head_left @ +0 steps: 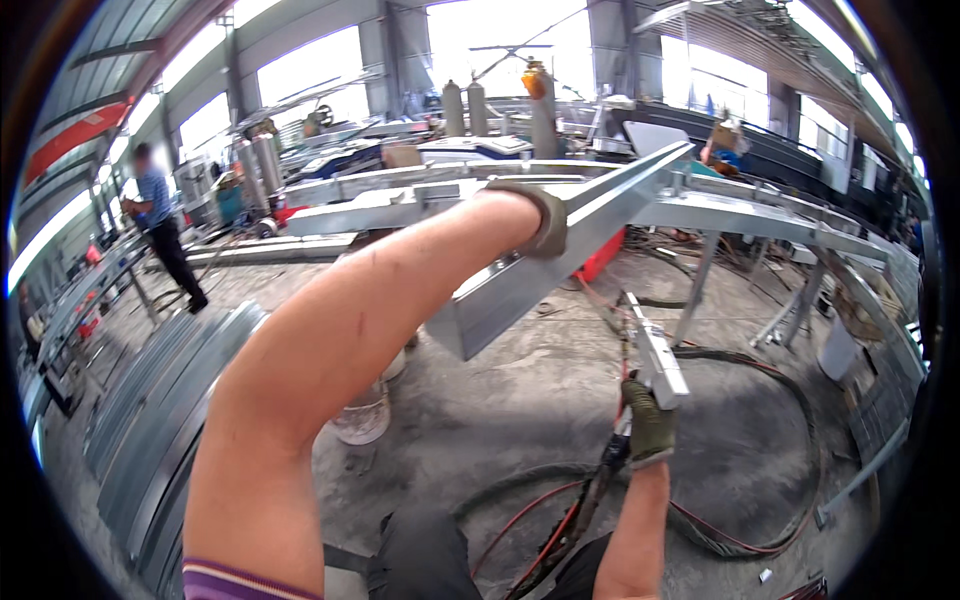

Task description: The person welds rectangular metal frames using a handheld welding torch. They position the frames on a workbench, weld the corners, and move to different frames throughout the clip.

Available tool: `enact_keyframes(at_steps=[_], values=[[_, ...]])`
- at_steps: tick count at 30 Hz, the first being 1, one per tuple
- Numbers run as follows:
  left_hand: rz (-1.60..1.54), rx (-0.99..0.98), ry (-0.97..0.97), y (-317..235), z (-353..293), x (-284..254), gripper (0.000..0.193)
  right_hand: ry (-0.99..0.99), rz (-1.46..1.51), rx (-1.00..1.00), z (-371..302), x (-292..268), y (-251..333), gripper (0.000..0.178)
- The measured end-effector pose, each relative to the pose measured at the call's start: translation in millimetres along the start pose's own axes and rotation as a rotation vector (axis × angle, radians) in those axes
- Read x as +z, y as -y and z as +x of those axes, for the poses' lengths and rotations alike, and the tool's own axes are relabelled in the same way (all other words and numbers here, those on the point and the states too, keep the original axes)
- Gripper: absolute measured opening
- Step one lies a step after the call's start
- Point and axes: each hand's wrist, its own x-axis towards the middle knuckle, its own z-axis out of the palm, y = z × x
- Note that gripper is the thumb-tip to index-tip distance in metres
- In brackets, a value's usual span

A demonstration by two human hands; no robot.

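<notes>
My left hand (548, 222), in an olive work glove, is closed over the upper edge of a long silver metal beam (585, 232); part of its fingers is hidden. The beam slants from my forearm toward the far right, its near end hanging in front of me above the floor. Lower down on the right, my right hand (650, 425), gloved alike, is wrapped round a boxy silver welding gun (658, 358). The gun's narrow front end points away from me, apart from the beam. A thick dark cable (605, 465) with red hoses runs down from the hand.
Cable loops (800, 400) lie on the concrete floor at right. A white bucket (362, 415) stands under my left arm, near stacked metal profiles (170, 420). Metal frame tables (760, 215) stretch across ahead. A person (160, 220) stands at left; gas cylinders (455, 108) stand behind.
</notes>
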Motion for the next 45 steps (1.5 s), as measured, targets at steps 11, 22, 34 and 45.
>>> enact_keyframes(at_steps=[11,22,34,45], values=[[-0.641,-0.174,-1.067,45,-169,90,0.048,-0.015,0.068,-0.101,-50,31,96,0.024],[-0.299,-0.129,-1.073,28,-168,185,0.155,0.069,-0.013,-0.182,-88,70,132,0.028],[-0.424,-0.188,-1.05,41,-103,192,0.154,0.13,0.046,-0.081,-116,93,148,0.033],[-0.842,0.519,-0.888,-32,-191,202,0.101,0.198,-0.387,-0.518,-145,113,113,0.021]])
